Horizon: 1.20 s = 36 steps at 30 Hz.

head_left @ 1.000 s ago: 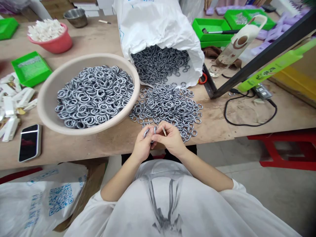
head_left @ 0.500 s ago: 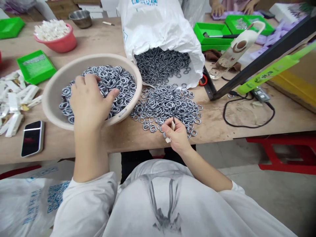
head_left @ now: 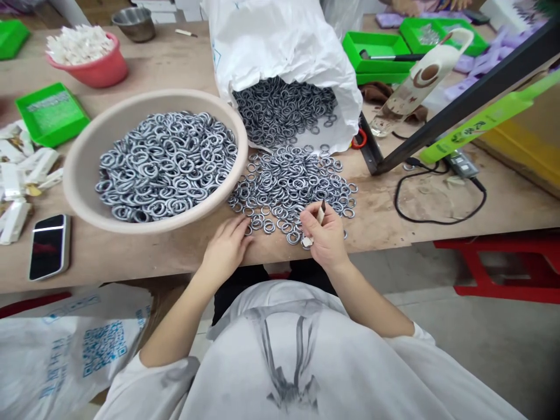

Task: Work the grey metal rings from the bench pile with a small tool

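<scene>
My left hand [head_left: 225, 248] rests on the table's front edge with its fingers stretched out flat, the tips at the nearest grey rings. My right hand [head_left: 326, 236] is closed round a slim pale-handled tool [head_left: 321, 216] with a dark pointed tip, at the front of the loose ring pile [head_left: 297, 181]. A small whitish piece shows below the thumb; what it is I cannot tell. The beige basin [head_left: 74, 175], to the left, is heaped with grey rings [head_left: 166, 163]. Behind the pile, a white sack [head_left: 280, 41] lies with its mouth towards me, more rings inside.
A phone [head_left: 49, 245] and white plastic parts [head_left: 15, 181] lie at the left, near a green tray [head_left: 52, 114] and a red bowl [head_left: 102, 70]. On the right stand a black bar [head_left: 437, 122], a bottle [head_left: 411, 87] and a cable [head_left: 398, 204]. Another person's hands [head_left: 405, 7] show at the back.
My left hand has left the rings in the basin and come down right to the table edge beside the pile. My right hand, still holding the tool, has shifted slightly right.
</scene>
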{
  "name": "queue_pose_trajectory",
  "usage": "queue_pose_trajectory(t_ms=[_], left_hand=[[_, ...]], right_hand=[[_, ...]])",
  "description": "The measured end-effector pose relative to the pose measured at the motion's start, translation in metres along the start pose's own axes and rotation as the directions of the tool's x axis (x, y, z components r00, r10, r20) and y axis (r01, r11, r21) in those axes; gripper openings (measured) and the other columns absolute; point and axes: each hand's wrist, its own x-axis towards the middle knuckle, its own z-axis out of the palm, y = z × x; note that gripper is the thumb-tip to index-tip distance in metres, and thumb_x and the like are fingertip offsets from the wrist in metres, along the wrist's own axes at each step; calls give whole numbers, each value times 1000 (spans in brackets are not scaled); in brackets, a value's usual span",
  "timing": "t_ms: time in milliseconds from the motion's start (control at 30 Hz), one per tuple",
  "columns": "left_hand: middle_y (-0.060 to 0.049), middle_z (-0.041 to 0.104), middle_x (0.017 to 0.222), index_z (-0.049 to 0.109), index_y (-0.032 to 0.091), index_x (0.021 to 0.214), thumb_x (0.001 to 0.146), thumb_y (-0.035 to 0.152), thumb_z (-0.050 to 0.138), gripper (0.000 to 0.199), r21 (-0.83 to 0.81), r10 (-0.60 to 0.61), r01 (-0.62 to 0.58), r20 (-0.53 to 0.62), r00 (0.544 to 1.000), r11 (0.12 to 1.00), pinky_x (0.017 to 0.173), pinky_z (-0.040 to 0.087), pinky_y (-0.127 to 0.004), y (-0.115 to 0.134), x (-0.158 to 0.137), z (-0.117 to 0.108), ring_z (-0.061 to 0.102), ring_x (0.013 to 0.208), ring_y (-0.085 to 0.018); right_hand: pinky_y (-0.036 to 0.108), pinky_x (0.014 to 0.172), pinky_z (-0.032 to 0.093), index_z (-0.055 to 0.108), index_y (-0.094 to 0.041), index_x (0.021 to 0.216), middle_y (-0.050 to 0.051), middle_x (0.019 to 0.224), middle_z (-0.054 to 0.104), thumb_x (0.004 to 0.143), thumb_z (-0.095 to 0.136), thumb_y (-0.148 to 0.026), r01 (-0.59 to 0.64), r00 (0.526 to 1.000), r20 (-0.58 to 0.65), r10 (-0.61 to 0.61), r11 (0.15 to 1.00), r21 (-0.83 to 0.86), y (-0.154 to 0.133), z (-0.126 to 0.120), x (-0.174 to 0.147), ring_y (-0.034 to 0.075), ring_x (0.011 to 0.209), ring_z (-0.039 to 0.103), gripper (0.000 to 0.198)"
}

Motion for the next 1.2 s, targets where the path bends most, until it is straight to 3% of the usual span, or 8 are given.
queue_pose_trajectory(t_ms=[133, 267, 467, 633, 733, 833, 1067, 1200], left_hand=[[-12, 70, 113, 70, 15, 108, 96, 27, 55, 22, 8, -115, 115, 14, 993, 993, 96, 49, -41, -14, -8, 13, 63, 106, -27], [-10, 70, 102, 68, 16, 93, 95, 23, 59, 12, 18, -20, 21, -38, 999, 1000, 87, 51, -37, -5, -3, 1, 64, 95, -24], [-9, 64, 128, 66, 23, 112, 91, 21, 64, 21, 101, 72, -25, -493, 867, 995, 107, 42, -44, 0, 25, -69, 57, 121, -26], [-9, 65, 127, 64, 22, 118, 96, 28, 56, 24, -218, -92, 10, -372, 924, 976, 110, 40, -46, 20, 37, -71, 55, 124, -25], [-8, 69, 114, 65, 19, 115, 100, 35, 48, 28, -555, -146, 93, -51, 988, 826, 96, 47, -36, 47, 32, -36, 63, 108, -21], [-6, 68, 91, 67, 18, 94, 100, 46, 46, 36, -808, -313, 238, 70, 947, 540, 81, 46, -29, 65, 27, -10, 61, 88, -18], [1, 45, 65, 53, 16, 69, 85, 63, 64, 50, -937, -420, 332, 259, 870, 111, 60, 34, -24, 74, 30, 0, 38, 62, -12], [0, 45, 64, 51, 17, 67, 84, 61, 66, 50, -948, -401, 310, 311, 862, -68, 59, 36, -23, 80, 32, 4, 40, 62, -12]], right_hand=[[22, 48, 31, 57, -19, 80, -4, 66, 50, 74, 81, -48, -4, 1000, 11, 4, 1000, -20, 3, 0, -3, 7, 53, 38, 38], [21, 48, 31, 59, -19, 80, -4, 67, 51, 74, 82, -45, -6, 1000, 15, 6, 1000, -7, 3, 0, -5, 7, 53, 39, 36], [20, 45, 31, 59, -19, 77, -5, 64, 50, 73, 83, -44, -20, 1000, 23, 19, 1000, 22, -1, 2, -8, 6, 49, 37, 36], [20, 43, 34, 60, -19, 81, -4, 65, 55, 70, 83, -50, -134, 986, 108, 130, 991, 27, -8, 10, -15, 6, 47, 41, 40], [22, 47, 39, 61, -19, 79, -2, 69, 59, 70, 83, -52, -110, 979, 173, 109, 994, -7, -9, 15, -20, 8, 52, 47, 40], [25, 60, 44, 62, -19, 74, -1, 69, 57, 72, 83, -49, 14, 977, 215, 6, 996, -91, -8, 17, -24, 11, 63, 51, 36], [30, 72, 43, 70, -23, 96, 2, 84, 59, 75, 82, -48, 234, 941, 305, -148, 935, -267, -11, 12, -19, 16, 76, 51, 35], [30, 72, 43, 69, -21, 87, 1, 76, 59, 86, 68, -58, 156, 939, 336, -71, 960, -234, -12, 9, -6, 15, 71, 53, 37]])
